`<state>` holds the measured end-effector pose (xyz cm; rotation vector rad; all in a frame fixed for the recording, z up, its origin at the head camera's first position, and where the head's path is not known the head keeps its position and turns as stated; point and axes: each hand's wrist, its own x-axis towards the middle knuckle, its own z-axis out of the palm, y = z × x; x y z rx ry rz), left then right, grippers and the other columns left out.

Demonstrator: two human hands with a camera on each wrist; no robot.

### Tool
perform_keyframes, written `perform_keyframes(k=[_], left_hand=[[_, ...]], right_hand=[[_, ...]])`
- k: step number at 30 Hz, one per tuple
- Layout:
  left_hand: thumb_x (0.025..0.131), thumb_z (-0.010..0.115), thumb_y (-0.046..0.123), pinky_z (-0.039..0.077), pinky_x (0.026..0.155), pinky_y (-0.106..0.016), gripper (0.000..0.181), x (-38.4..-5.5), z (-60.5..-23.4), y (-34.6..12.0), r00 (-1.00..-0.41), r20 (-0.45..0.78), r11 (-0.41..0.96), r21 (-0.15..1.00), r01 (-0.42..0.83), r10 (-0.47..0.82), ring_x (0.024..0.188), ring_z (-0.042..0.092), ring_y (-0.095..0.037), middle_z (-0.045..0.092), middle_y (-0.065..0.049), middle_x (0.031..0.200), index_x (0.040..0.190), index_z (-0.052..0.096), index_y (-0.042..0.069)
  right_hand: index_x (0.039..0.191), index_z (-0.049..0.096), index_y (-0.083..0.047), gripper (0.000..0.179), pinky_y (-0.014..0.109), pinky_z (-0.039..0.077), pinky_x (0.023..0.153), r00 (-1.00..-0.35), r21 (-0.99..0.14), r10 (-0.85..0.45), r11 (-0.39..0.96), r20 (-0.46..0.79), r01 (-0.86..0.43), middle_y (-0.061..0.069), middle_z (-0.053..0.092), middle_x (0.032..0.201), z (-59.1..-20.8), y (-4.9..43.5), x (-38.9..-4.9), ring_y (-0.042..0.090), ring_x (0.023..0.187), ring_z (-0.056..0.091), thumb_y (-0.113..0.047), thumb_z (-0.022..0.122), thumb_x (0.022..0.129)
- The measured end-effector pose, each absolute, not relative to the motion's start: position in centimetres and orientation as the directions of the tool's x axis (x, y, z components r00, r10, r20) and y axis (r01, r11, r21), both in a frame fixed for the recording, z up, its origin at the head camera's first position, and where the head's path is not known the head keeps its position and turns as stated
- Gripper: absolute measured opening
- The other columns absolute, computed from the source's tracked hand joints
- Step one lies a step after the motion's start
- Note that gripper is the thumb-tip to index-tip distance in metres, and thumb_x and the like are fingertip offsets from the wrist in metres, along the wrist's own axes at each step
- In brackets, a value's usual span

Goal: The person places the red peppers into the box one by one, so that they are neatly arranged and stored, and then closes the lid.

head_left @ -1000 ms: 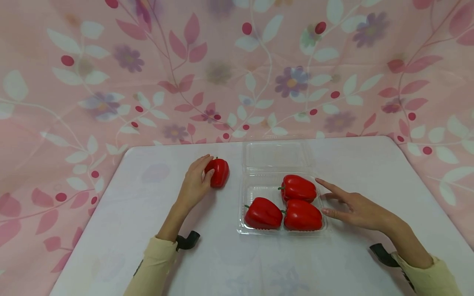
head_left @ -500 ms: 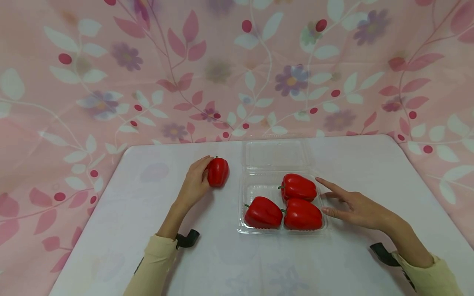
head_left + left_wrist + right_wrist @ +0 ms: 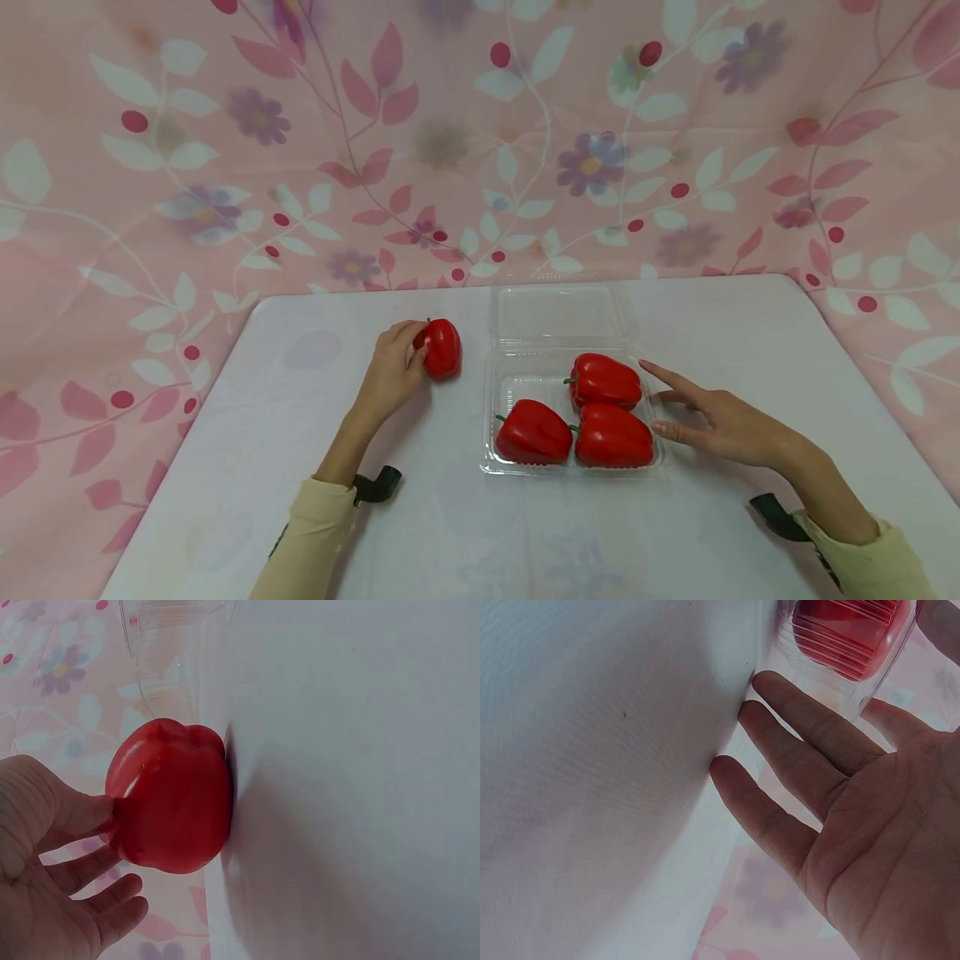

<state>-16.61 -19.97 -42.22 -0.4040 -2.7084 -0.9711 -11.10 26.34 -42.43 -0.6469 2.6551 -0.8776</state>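
On the table's left side, my left hand (image 3: 390, 375) pinches a red bell pepper (image 3: 443, 350) between thumb and fingers. The left wrist view has the thumb tip against this bell pepper (image 3: 172, 799), the last fingers spread free below, and its base on the white cloth. To the right, a clear plastic clamshell box (image 3: 525, 388) lies with its lid folded back and three red bell peppers (image 3: 534, 433) inside. My right hand (image 3: 731, 427) stays beside the box's right wall, fingers spread. In the right wrist view its lower fingertips (image 3: 731, 776) rest on the cloth.
The transparent lid (image 3: 558, 315) lies flat toward the table's back edge. A white cloth covers the table (image 3: 450, 533), and a pink floral curtain (image 3: 450, 150) hangs behind it. Dark wrist mounts (image 3: 378, 485) stick out near both sleeves.
The left hand has shifted slightly left, and the bell pepper under its fingers has turned a little, its stem now further left. The right hand and the box have stayed put.
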Motion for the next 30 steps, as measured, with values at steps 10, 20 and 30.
perform_keyframes(k=[10,20,30], left_hand=[[0.091,0.069,0.010,0.049,0.092,-0.050,0.042,-16.13,-42.18,-20.20,-0.952,0.281,0.764,0.587,0.269,0.120,0.120,0.043,-0.036,0.053,-0.019,0.130,0.131,0.058,0.001],[0.089,0.074,0.018,0.051,0.080,-0.043,0.046,-15.81,-42.08,-20.19,-0.943,0.317,0.783,0.558,0.274,0.104,0.110,0.045,-0.032,0.055,-0.017,0.119,0.130,0.059,0.003],[0.087,0.076,0.029,0.052,0.073,-0.038,0.056,-15.71,-41.75,-20.33,-0.958,0.272,0.825,0.519,0.223,0.088,0.103,0.046,-0.027,0.056,-0.013,0.113,0.134,0.056,0.005]], right_hand=[[0.157,0.021,-0.035,0.084,0.073,0.045,0.081,-0.862,-0.621,-0.496,0.710,-0.107,-0.332,0.015,0.061,0.130,-42.52,26.39,-11.04,0.044,0.118,0.056,-0.045,0.068,0.089],[0.157,0.020,-0.035,0.084,0.072,0.045,0.082,-0.861,-0.622,-0.498,0.709,-0.108,-0.332,0.016,0.061,0.131,-42.52,26.39,-11.10,0.044,0.118,0.056,-0.045,0.068,0.089],[0.157,0.021,-0.034,0.084,0.071,0.047,0.081,-0.860,-0.624,-0.501,0.705,-0.100,-0.338,0.015,0.061,0.130,-42.57,26.44,-11.12,0.043,0.117,0.057,-0.045,0.069,0.088]])
